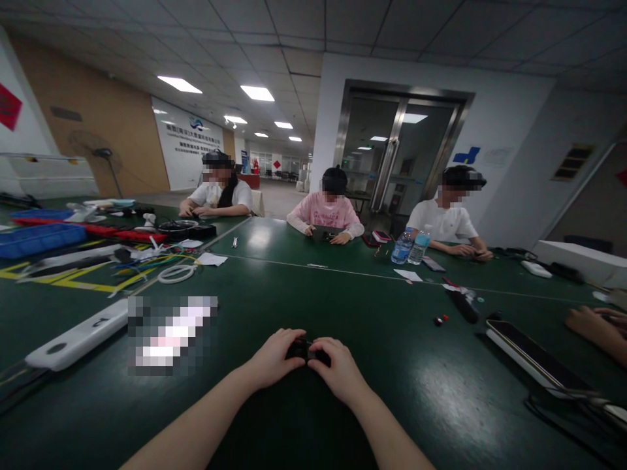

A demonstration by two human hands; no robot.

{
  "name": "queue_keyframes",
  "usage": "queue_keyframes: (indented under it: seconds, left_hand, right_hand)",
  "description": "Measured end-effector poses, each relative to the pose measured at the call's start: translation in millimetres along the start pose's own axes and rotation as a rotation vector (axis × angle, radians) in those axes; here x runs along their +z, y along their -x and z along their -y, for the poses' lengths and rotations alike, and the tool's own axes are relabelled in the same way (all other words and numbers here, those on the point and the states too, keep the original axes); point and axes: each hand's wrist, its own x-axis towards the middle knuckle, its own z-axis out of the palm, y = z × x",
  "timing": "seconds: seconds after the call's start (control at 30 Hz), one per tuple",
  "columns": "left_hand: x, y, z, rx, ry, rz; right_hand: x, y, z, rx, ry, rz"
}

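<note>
A small black object (pixel 307 352) sits low over the green table, between my two hands. The fingers of my left hand (pixel 275 359) are closed round its left end. At its right end, my right hand (pixel 341 370) grips it between thumb and bent fingers. A thin, lighter piece shows in the gap between the fingertips. Most of the object is covered by my fingers, so its exact kind cannot be made out.
A white power strip (pixel 83 336) and a blurred-out bright item (pixel 174 336) lie left. Right are a phone on a white block (pixel 533 356), a black tool (pixel 463 305) and another person's hand (pixel 595 329). Water bottles (pixel 402 247) stand further back; three people sit opposite.
</note>
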Motion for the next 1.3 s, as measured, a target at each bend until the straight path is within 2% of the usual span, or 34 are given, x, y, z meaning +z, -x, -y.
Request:
queue_keyframes:
  seconds: [0.17, 0.37, 0.57, 0.73, 1.13, 1.3]
  left_hand:
    - [0.6, -0.9, -3.3, 0.018, -0.046, 0.018]
    - [0.2, -0.7, -4.4, -0.011, 0.033, -0.001]
    - [-2.4, 1.8, -12.2, -0.036, 0.072, -0.014]
    - [-2.9, 2.4, -12.3, -0.035, 0.110, -0.013]
    - [-4.5, 1.8, -8.6, 0.014, -0.053, 0.043]
    - [-3.1, -0.6, -6.9, -0.003, -0.186, 0.078]
  right_hand:
    - [0.6, -0.6, -0.8, -0.022, -0.044, -0.026]
    - [-3.5, -1.1, -3.5, -0.006, -0.118, -0.083]
    - [-19.4, -2.0, -17.7, 0.071, -0.120, -0.097]
    - [-35.8, -3.2, -27.4, 0.072, -0.142, -0.147]
    - [-68.3, -0.4, -40.9, 0.065, -0.295, -0.291]
    - [-70.3, 2.4, -31.8, 0.055, -0.300, -0.324]
